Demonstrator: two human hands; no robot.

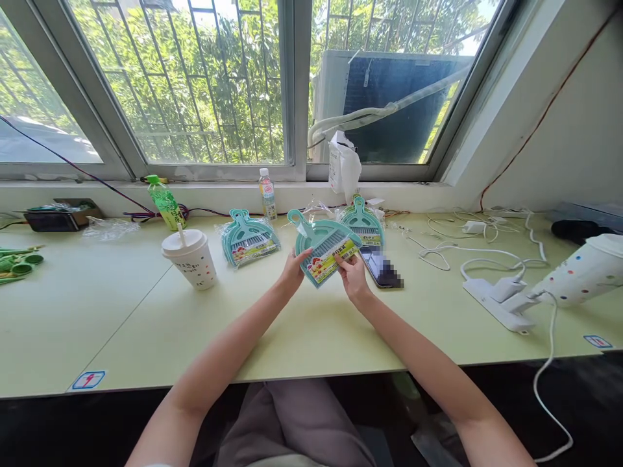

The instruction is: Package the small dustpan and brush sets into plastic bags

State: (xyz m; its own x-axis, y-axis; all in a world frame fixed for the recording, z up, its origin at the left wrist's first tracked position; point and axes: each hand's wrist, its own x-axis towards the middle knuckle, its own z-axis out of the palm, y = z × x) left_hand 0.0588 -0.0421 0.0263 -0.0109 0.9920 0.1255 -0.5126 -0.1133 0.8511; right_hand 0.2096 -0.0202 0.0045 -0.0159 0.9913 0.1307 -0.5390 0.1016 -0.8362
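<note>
Between my two hands, just above the table, is a teal mini dustpan and brush set (pixel 324 244) with a yellow printed label. My left hand (pixel 293 269) grips its lower left edge. My right hand (pixel 351 274) pinches its right side at the label, thumb on top. Two similar packaged sets lie behind: one dustpan set (pixel 247 239) to the left in clear wrap, and another dustpan set (pixel 363 224) to the right, partly covered by the held one. A dark phone (pixel 381 266) rests beside my right hand, its screen partly blurred out.
A white paper cup with straw (pixel 192 258), a green bottle (pixel 164 202) and a clear bottle (pixel 267 193) stand left and behind. On the right are a power strip (pixel 499 305), loose white cables and a dotted white cup (pixel 581 272). The table's front edge (pixel 311 377) crosses below my forearms.
</note>
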